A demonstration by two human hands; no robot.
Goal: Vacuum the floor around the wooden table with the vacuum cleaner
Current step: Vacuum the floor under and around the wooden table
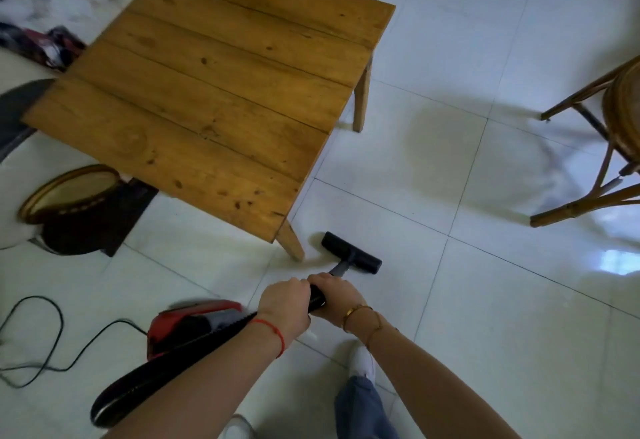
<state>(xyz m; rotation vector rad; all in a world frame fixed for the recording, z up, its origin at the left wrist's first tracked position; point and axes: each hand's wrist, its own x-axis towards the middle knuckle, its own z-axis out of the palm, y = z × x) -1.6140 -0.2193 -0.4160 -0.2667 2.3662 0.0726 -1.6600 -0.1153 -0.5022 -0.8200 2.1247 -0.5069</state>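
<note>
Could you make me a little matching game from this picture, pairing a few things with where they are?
Things:
1. black vacuum floor head
2. red vacuum cleaner body
3. black power cord
4. brown rattan chair

Places:
A. far right of the view
B. on the tiles at the lower left
C. beside the nearest leg of the wooden plank table
D. behind the left forearm

Pairs: 1-C, 2-D, 3-B, 4-A

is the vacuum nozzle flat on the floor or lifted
Flat on the floor: the black nozzle lies along the white tiles just right of the table leg, no gap visible beneath it.
</note>
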